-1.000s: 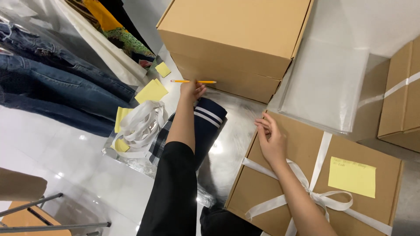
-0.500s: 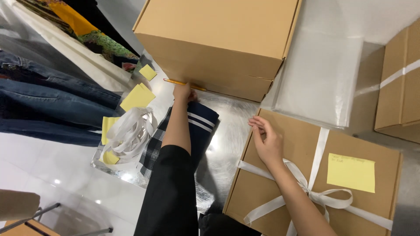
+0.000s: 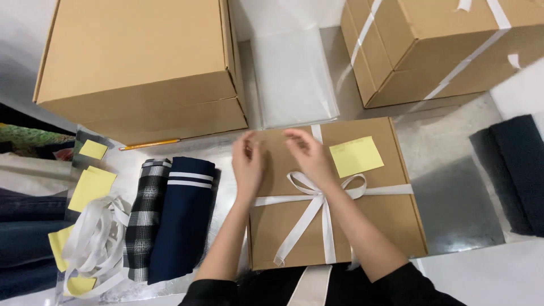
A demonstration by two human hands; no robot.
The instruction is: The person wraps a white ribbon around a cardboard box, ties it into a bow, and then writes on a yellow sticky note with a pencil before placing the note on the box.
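Surface: a shiny silver sheet (image 3: 453, 209) is lying under the tied box (image 3: 362, 226).
Hands: the left hand (image 3: 247, 164) and right hand (image 3: 309, 156) are hovering, loosely curled, gripping nothing, above the box's far edge.
Nearby: folded clothes (image 3: 170, 218) are lying left.

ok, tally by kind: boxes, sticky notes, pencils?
Boxes: 3 – large plain, taped, ribboned under both hands (left, right)
Sticky notes: 5 – one on the ribboned box, four at left
Pencils: 1
Total: 9
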